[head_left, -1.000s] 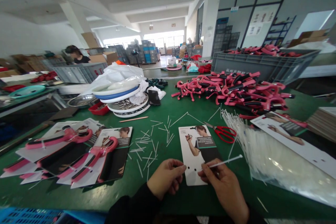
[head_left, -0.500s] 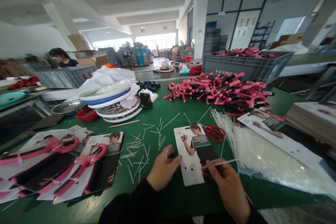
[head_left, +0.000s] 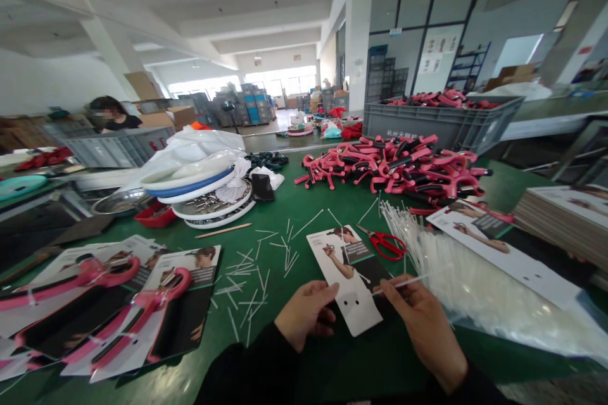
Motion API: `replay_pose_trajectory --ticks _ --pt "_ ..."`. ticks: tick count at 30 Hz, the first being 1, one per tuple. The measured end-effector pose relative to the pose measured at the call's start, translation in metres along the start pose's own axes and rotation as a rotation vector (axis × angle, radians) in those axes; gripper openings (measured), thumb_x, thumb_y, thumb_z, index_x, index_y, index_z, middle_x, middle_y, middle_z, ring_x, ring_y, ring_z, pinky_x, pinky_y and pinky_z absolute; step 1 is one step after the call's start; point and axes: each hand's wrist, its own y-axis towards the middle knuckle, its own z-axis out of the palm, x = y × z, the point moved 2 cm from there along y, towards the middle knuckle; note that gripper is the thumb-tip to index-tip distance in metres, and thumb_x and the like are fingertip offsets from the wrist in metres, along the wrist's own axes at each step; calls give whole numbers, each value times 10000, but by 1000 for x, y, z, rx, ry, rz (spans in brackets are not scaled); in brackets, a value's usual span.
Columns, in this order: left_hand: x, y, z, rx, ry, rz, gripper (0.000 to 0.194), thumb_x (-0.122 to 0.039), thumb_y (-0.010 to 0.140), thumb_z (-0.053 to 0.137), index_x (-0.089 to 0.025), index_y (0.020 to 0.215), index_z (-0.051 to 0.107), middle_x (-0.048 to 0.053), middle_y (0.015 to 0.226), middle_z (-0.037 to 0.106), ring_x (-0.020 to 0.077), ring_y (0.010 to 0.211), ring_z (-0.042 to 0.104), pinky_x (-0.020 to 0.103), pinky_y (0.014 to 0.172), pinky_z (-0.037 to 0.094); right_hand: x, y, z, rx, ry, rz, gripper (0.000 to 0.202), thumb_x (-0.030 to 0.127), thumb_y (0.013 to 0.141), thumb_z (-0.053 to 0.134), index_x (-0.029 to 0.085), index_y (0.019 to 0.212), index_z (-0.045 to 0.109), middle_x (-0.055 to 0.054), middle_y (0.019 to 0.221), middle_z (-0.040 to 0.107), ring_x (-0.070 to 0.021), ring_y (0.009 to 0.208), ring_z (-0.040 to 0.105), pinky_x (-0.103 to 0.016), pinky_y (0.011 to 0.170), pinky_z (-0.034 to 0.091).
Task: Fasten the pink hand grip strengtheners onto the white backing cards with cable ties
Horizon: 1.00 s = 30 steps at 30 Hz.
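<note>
A printed backing card (head_left: 363, 318), white and black with two round holes, is tilted in front of me. My left hand (head_left: 306, 310) grips its left edge, thumb on top and fingers curled beneath. My right hand (head_left: 422, 316) pinches a white cable tie (head_left: 413, 281) between thumb and fingers at the card's right edge. One end of the tie reaches over the card; the other points right. Another thin white strip crosses the card's upper part. Beyond the card's right corner lie red-handled scissors (head_left: 387, 245).
Cut tie pieces (head_left: 247, 304) and a pencil (head_left: 223, 230) lie left of centre. Pink pliers (head_left: 171, 281) sit on cards at left, more pliers (head_left: 394, 168) in a heap behind. To the right are a bag of cable ties (head_left: 475, 278) and stacked cards (head_left: 546, 218). A co-worker (head_left: 114, 115) is far left.
The card has turned, its lower end swinging right and its top left. My left hand has come further onto its edge. The tie in my right hand has moved slightly up with the hand.
</note>
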Motion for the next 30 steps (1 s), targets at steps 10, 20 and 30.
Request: replay_pose_trajectory --ticks 10,20,30 --pt "32 -12 23 -55 -101 186 511 -517 645 667 -155 987 550 26 746 636 112 518 572 186 398 431 2 -31 -4 -26 -269 -194 223 422 785 562 213 707 575 -21 688 623 -200 710 597 -289 658 462" --pt "42 -28 35 -62 -200 307 457 -416 708 664 -137 1038 518 74 914 642 122 631 573 195 471 469 15 -43 2 -50 -488 -345 210 375 857 471 218 753 565 -21 721 624 -180 684 590 -267 636 442" --pt "40 -34 42 11 -412 161 465 -409 763 606 -143 1128 495 104 988 632 129 611 617 152 410 468 -1 -36 11 -26 -399 -263 245 419 813 511 203 712 569 -19 707 589 -170 680 566 -271 635 443"
